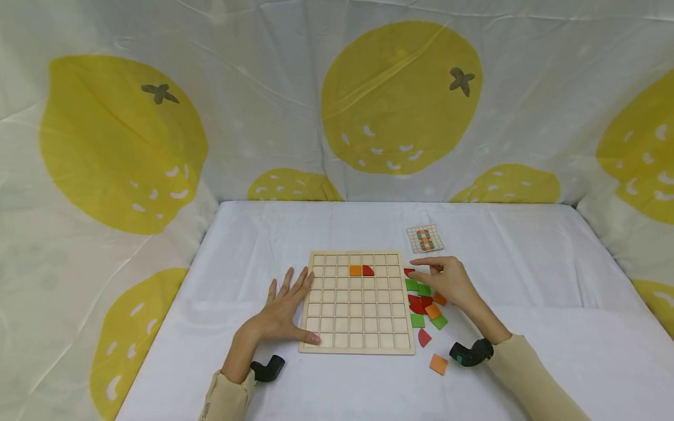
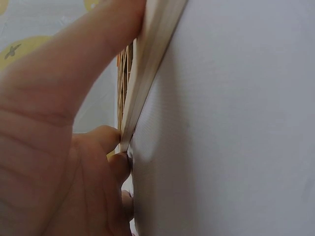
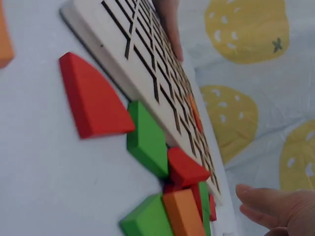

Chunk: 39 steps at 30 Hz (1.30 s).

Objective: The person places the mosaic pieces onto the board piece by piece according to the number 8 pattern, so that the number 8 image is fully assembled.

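A wooden grid board (image 1: 367, 345) lies flat, with an orange square (image 1: 355, 271) and a red quarter-circle (image 1: 368, 271) side by side in its second row from the far edge. My left hand (image 1: 276, 316) rests spread at the board's left side, thumb on the near left corner and fingertips at the edge. Just beyond the board's right edge, my right hand (image 1: 444, 280) hovers with thumb and forefinger apart by a small red piece (image 1: 408, 272). In the right wrist view, nothing shows between the fingertips (image 3: 244, 189). Loose pieces lie below that hand, including a green square (image 1: 412, 285).
Red, green and orange pieces pile along the board's right side. Closer to me are a single red quarter-circle (image 1: 424, 337) and an orange square (image 1: 439, 364). A printed pattern card (image 1: 425, 238) lies past the far right corner. Lemon-print cloth (image 1: 284, 117) hangs behind the white-covered table (image 1: 263, 234).
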Available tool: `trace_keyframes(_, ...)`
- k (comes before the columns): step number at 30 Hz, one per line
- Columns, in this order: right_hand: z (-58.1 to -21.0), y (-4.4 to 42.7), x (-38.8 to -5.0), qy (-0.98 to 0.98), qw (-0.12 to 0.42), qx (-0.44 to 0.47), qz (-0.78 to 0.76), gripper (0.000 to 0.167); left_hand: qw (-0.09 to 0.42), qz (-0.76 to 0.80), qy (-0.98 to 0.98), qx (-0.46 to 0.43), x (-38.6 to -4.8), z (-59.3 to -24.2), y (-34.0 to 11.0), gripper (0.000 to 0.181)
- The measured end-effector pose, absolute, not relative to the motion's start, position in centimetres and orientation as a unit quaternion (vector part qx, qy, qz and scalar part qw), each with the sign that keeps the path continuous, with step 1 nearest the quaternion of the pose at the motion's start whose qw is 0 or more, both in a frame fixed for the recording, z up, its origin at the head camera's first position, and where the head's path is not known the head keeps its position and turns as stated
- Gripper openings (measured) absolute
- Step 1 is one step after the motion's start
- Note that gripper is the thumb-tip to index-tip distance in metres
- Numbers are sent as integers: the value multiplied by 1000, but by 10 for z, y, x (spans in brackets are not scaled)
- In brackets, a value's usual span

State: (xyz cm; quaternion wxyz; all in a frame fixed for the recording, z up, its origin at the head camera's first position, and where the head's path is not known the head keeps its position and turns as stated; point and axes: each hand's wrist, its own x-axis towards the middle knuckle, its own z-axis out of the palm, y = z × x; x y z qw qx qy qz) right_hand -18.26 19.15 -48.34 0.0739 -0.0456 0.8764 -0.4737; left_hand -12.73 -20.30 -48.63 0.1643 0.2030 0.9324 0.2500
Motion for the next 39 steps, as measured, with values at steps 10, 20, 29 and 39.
trace_keyframes(10, -488, 219, -168, 887, 80, -29, -454, 38, 161, 249, 933, 204, -127, -487, -204, 142)
trace_keyframes(20, -495, 212, -177, 889, 75, -48, -449, 33, 161, 249, 933, 205, -127, -487, -205, 143)
trace_keyframes(29, -495, 201, -190, 880, 90, -70, -461, 32, 160, 251, 932, 207, -127, -487, -204, 142)
trace_keyframes(39, -499, 200, -194, 880, 106, -70, -458, 29, 162, 253, 932, 205, -127, -487, -204, 142)
